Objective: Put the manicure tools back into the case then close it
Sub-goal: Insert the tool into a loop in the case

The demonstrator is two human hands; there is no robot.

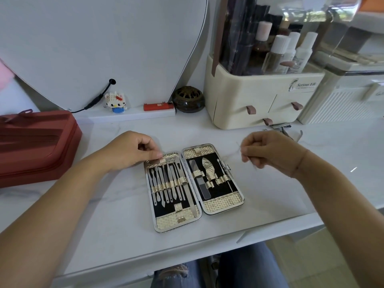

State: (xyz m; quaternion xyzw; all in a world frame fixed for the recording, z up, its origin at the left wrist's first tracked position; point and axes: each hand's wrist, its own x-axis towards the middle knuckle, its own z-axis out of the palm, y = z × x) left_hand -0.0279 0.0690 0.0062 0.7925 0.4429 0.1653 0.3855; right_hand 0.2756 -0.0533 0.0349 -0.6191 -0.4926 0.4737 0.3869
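One open case (222,205), two hands (133,151) (270,153)

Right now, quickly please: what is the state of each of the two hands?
Left hand: fingers curled, holding the far left corner of the open case.
Right hand: fingers curled; whether it holds anything cannot be told.

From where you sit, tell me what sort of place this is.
Most likely a dressing table at home: a cream cosmetics organiser full of bottles stands at the back, a rounded panel beside it may be a lit mirror, and an open manicure case lies on the white tabletop.
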